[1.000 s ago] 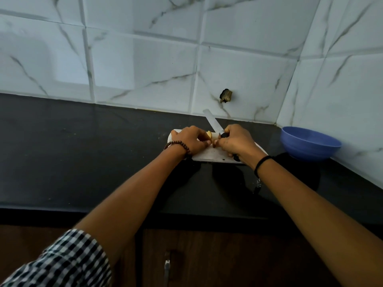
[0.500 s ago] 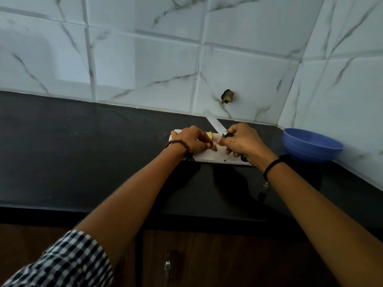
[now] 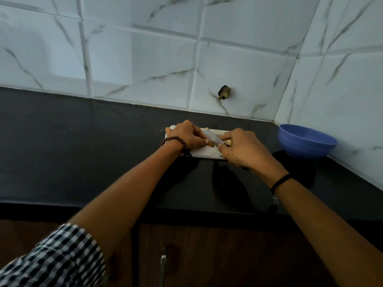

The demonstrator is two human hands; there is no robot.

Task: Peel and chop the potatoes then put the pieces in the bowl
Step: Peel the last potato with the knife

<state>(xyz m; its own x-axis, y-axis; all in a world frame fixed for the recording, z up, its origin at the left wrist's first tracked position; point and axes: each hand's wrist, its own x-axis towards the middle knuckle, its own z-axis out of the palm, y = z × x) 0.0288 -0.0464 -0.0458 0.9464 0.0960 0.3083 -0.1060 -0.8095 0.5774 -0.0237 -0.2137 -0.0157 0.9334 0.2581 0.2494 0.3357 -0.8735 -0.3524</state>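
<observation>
A white rectangular chopping board (image 3: pixel 204 152) is laid on the black stone countertop (image 3: pixel 83 146), near the back wall of white marble-veined tiles (image 3: pixel 145 59). Over the board, the left hand (image 3: pixel 187 137) is curled, its fingertips pressed onto a small yellowish-brown potato piece (image 3: pixel 210 143); a brown beaded bracelet (image 3: pixel 176 140) is worn at that wrist. The right hand (image 3: pixel 244 151) is closed around the handle of a pale-bladed kitchen knife (image 3: pixel 212 138), the handle itself being hidden inside the fist, and the blade is angled up and to the left so that it lies between the two hands, just above the potato piece. More pale yellow potato bits (image 3: pixel 228 142) are seen beside the right hand's fingers and at the board's far edge. A thin black band (image 3: pixel 280 181) is worn at the right wrist. A round blue plastic bowl (image 3: pixel 306 142) is set on the countertop to the right of the board, in the corner by the tiled wall, apart from both hands; its contents cannot be made out. A black-and-white checked sleeve (image 3: pixel 56 257) is seen at the lower left.
</observation>
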